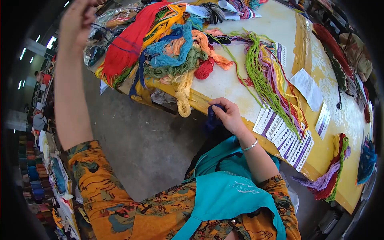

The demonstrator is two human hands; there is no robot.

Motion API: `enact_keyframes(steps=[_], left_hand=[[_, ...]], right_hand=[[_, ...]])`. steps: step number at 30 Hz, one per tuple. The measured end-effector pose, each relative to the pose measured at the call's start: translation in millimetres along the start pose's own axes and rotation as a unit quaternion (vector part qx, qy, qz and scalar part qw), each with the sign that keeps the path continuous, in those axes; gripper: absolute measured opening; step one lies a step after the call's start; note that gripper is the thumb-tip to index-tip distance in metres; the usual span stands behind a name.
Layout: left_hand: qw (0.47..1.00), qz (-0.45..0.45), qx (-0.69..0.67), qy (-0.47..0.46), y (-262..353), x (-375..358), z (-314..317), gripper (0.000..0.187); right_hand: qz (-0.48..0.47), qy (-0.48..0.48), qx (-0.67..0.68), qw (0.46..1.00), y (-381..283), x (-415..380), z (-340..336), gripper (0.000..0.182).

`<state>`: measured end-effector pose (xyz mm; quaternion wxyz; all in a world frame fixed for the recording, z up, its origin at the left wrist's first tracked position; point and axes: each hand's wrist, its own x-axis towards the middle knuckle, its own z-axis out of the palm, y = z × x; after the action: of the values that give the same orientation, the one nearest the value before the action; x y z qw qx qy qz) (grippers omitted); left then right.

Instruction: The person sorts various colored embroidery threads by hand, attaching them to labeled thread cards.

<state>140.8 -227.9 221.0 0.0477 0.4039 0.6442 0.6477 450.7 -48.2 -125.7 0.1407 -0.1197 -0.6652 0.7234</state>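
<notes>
Raised at the top left, my left hand is blurred, its fingers closed on dark blue yarn strands that stretch right across a red skein. My right hand is closed around a dark blue-purple yarn bundle at the table's near edge. Left of that hand, a cream skein hangs over the edge below blue and green yarn. A dark red yarn ball lies beside them.
On the table, green and multicoloured strands lie over punched cards. A white paper lies further right. More skeins are at the right corner, and dark red yarn at the far side. Crowded shelves stand left.
</notes>
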Motion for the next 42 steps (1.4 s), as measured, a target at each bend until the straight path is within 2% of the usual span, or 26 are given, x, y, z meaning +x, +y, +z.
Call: enact_keyframes(steps=[1, 2, 4, 5, 6, 9, 10, 13, 14, 15, 18, 22, 26, 28, 31, 34, 38, 40, 42], left_hand=[[0.999, 0.037, 0.038, -0.005, 25, -5, -3, 0.027], [0.995, 0.083, -0.035, 0.049, 30, 11, -32, 0.025], [0.973, 0.113, -0.023, 0.202, 69, 9, -43, 0.017], [0.949, 0.179, -0.015, 0.260, 86, 6, -44, 0.012], [0.934, 0.237, 0.053, 0.261, 100, -2, -45, 0.010], [0.892, 0.309, 0.146, 0.296, 123, -43, -23, 0.010], [0.929, 0.254, 0.168, 0.208, 122, -49, -40, 0.013], [0.971, 0.080, 0.173, 0.143, 104, -104, 24, 0.026], [0.988, 0.042, 0.150, 0.016, 86, -117, 23, 0.021], [0.994, 0.006, 0.111, 0.017, 65, -137, 50, 0.020], [0.982, -0.151, 0.024, -0.108, 8, -178, 95, 0.015], [0.954, -0.248, -0.079, -0.150, -39, -209, 143, 0.016], [0.945, -0.260, -0.068, -0.184, -68, -223, 170, 0.020], [0.942, -0.270, -0.072, -0.189, -73, -226, 177, 0.021], [0.938, -0.282, -0.065, -0.191, -79, -230, 183, 0.022], [0.943, -0.259, -0.091, -0.189, -87, -233, 187, 0.024], [0.959, -0.217, -0.041, -0.177, -86, -237, 190, 0.027], [0.963, -0.205, -0.022, -0.176, -85, -239, 192, 0.029], [0.979, -0.113, 0.056, -0.161, -92, -241, 194, 0.030]], right_hand=[[-0.002, -0.001, 0.000, 1.000, 1, 0, 0, 0.016], [-0.002, 0.002, 0.002, 1.000, 1, 1, 1, 0.016], [-0.005, 0.003, 0.004, 1.000, 1, 0, 1, 0.016], [0.011, 0.001, 0.031, 0.999, 1, 1, 0, 0.017], [0.026, -0.002, 0.057, 0.998, 0, 1, 0, 0.017], [0.020, -0.012, 0.080, 0.997, -1, 3, 1, 0.016], [0.017, -0.015, 0.079, 0.997, -4, 1, 2, 0.016], [0.032, -0.044, 0.085, 0.995, -24, -5, 9, 0.016], [0.026, -0.053, 0.100, 0.993, -34, -8, 14, 0.017], [0.020, -0.062, 0.116, 0.991, -44, -12, 18, 0.017], [0.028, -0.086, 0.158, 0.983, -77, -22, 25, 0.021], [0.013, -0.087, 0.195, 0.977, -104, -35, 33, 0.028], [0.009, -0.082, 0.184, 0.980, -101, -44, 37, 0.026], [0.044, -0.041, 0.278, 0.959, -91, -45, 37, 0.024], [0.063, 0.024, 0.300, 0.952, -80, -45, 34, 0.019], [0.060, 0.059, 0.279, 0.957, -72, -44, 34, 0.017], [0.089, 0.067, 0.300, 0.947, -73, -46, 35, 0.015], [0.103, 0.061, 0.369, 0.922, -75, -46, 36, 0.016], [0.123, 0.055, 0.402, 0.906, -76, -45, 35, 0.016]])
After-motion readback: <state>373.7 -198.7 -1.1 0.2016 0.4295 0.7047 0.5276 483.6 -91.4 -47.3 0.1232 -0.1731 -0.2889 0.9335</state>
